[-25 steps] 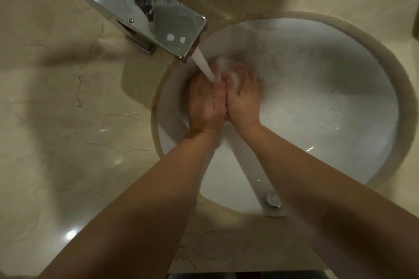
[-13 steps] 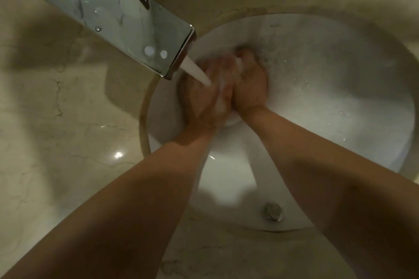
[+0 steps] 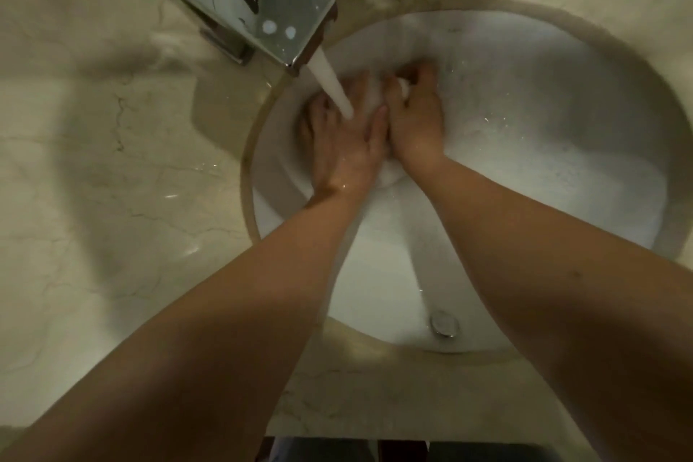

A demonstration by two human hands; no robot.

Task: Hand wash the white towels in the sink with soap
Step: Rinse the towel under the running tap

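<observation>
A wet white towel (image 3: 375, 101) lies bunched at the far left of the white sink basin (image 3: 543, 131), mostly hidden under my hands. My left hand (image 3: 345, 150) lies over it with the fingers stretched forward, and the tap's water stream (image 3: 333, 90) hits the back of that hand. My right hand (image 3: 416, 124) is beside it, its fingers curled round a fold of the towel. A bit of the towel also shows below the two wrists.
A chrome faucet (image 3: 255, 0) juts over the basin's left rim and is running. Foamy water covers the basin's right side. A metal drain fitting (image 3: 444, 324) sits at the near wall. A beige marble counter (image 3: 112, 161) surrounds the sink.
Both hands have kept rubbing the towel under the stream. The right hand has slid farther forward. The left hand's fingers have spread flatter.
</observation>
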